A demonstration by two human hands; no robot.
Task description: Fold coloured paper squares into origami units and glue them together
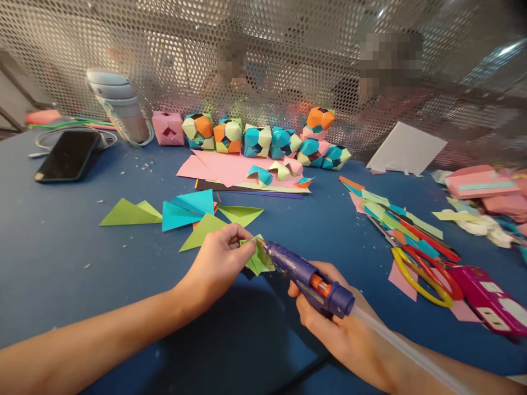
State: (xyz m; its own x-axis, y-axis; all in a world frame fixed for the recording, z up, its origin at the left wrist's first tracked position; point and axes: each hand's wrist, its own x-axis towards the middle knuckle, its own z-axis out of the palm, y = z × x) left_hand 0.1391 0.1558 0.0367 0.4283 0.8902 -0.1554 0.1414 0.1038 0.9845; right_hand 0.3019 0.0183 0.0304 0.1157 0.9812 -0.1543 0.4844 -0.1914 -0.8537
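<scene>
Between the thumb and fingers of my left hand is a folded green paper piece, held just above the table. My right hand is wrapped round a dark blue glue gun, with a clear glue stick coming out of its back end. The gun's nozzle meets the upper part of the green paper or is right at it; I cannot tell which. Beyond my left hand lie folded blue paper pieces and folded green paper pieces, with bits of orange under them.
Finished paper balls stand in a row before the perforated metal screen, pink sheets in front. Scissors, paper strips and a magenta device lie right. A phone and a bottle are left.
</scene>
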